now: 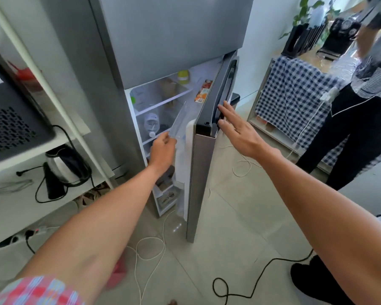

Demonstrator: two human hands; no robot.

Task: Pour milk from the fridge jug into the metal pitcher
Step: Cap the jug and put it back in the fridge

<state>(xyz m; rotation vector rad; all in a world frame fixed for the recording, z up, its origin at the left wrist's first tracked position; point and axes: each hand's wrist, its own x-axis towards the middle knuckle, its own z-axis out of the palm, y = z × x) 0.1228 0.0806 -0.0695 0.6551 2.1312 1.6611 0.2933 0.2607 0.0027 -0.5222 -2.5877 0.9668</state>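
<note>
Fridge door (198,172), ajar: right hand (238,130) flat against its handle (224,91), fingers straight. Left hand (163,150) inside it, gripping clear door shelf (178,122). Milk jug: cannot tell where.

1. We see a grey fridge (163,40) at the frame's centre, its lower door (201,172) swung open edge-on toward us.
2. Our right hand (238,130) lies with fingers straight against the dark door handle (226,89).
3. Our left hand (163,150) reaches into the opening, fingers curled on a clear plastic piece (178,122) by the door's inner side; what it is stays unclear.
4. Inside, a plastic bottle (151,125) lies on a shelf, and an orange carton (204,91) stands higher up.
5. At lower left, a kettle (64,166) sits on a white shelf (13,205).
6. At right, a checkered cloth (295,95) hangs beside a standing person (361,128).
</note>
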